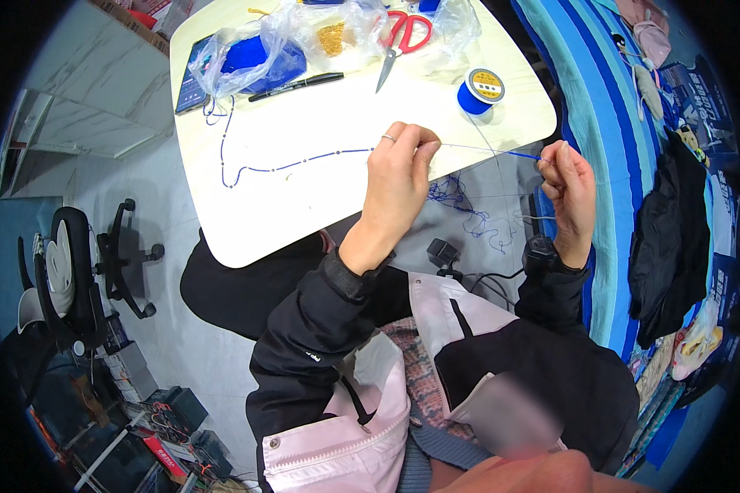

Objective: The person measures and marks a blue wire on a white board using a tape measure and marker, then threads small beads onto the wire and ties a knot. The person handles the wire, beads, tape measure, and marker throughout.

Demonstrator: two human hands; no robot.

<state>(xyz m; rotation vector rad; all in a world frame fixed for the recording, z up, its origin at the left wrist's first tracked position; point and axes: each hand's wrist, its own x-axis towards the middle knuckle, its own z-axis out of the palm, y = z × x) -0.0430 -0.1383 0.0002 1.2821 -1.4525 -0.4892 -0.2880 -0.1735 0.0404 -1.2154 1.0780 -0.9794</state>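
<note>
Left hand [400, 168] pinches thin blue bead-dotted cord [306, 162] on smooth white tabletop [296, 214], right hand [569, 182] pinches taut strand [521, 154] past edge, crumpled clear plastic bag [370, 26] holding grainy gold bits [330, 39].

My left hand [396, 177] hid the stretch of beaded cord [305, 160] beneath its fingers, and the beads [338, 152] were too small for me to tell their shape. The curled fingers of my right hand [569, 187] covered part of the blue thread [524, 154]. A clear plastic bag [212, 72] partly hid the phone [191, 92], and the upper edge cut off the table [337, 222]. Past its near rim, the thread tangle [450, 191] was too fine to trace strand by strand.
</note>
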